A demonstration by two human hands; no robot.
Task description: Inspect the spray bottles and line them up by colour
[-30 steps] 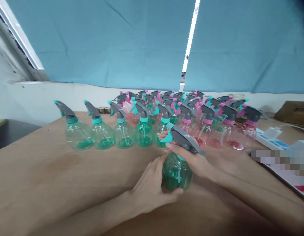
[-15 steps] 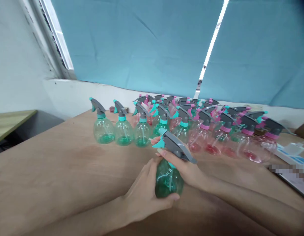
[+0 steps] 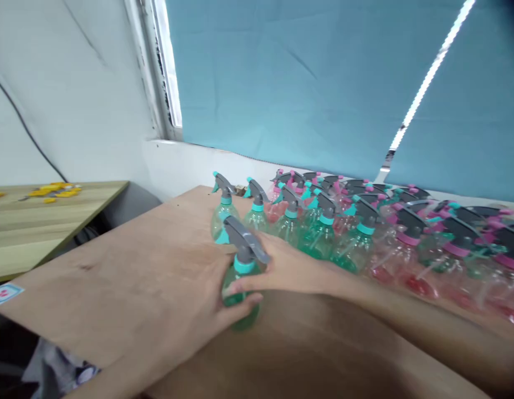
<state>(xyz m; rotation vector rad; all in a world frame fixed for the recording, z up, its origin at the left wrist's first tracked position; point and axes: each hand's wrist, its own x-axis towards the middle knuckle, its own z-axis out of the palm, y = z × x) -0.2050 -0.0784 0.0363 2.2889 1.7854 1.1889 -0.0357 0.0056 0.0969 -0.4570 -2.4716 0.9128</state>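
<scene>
Between my two hands is a green spray bottle (image 3: 243, 266) with a teal collar and a grey trigger head, its nozzle pointing left. My left hand (image 3: 213, 313) wraps the bottle's lower left side, thumb across the front. From the right, my right hand (image 3: 277, 266) grips the upper body just under the head, thumb over the front; its other fingers are hidden behind the bottle. Behind it stands a row of similar green spray bottles (image 3: 288, 227), and pink spray bottles (image 3: 400, 257) continue the row to the right.
More spray bottles crowd the back of the wooden table (image 3: 157, 244) along the wall. At the far left, a second table (image 3: 41, 227) carries yellow pieces (image 3: 53, 190). A small sticker (image 3: 5, 293) lies at the near left table edge. A blue curtain (image 3: 315, 83) hangs behind.
My view has turned left, bringing the second table's yellow pieces into sight. The held bottle has moved left towards the end of the row. My right hand has shifted down from the trigger head to the body.
</scene>
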